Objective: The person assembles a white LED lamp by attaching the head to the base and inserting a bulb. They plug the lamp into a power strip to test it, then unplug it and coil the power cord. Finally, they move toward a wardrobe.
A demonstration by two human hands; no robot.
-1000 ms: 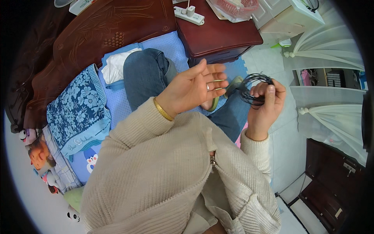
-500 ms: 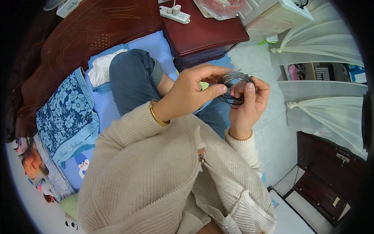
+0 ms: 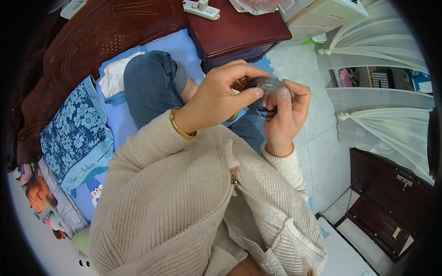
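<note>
A bundle of thin, dark, wire-like loops point(image 3: 265, 84) is held up between my two hands, above my bent legs. My left hand point(image 3: 215, 95), with a gold bangle at its wrist, is closed on the bundle's left side, thumb and forefinger around the strands. On the right side my right hand point(image 3: 286, 109) pinches the loops, its thumb lying across them and its fingers curled behind. Whether the loops are one long strand or separate rings is too fine to make out.
A patterned blue pillow point(image 3: 78, 133) and a white cloth point(image 3: 116, 76) lie on the bed beside my jeans-clad knee point(image 3: 149, 87). The dark red nightstand point(image 3: 237, 30) carries a white power strip point(image 3: 202, 9). Sheer curtains point(image 3: 377, 124) hang at the right, near a dark wooden stool-like piece point(image 3: 382, 202).
Both hands have shifted slightly left with the loops. The right thumb now lies further over the bundle, which looks more gathered. The whole view has shifted a little.
</note>
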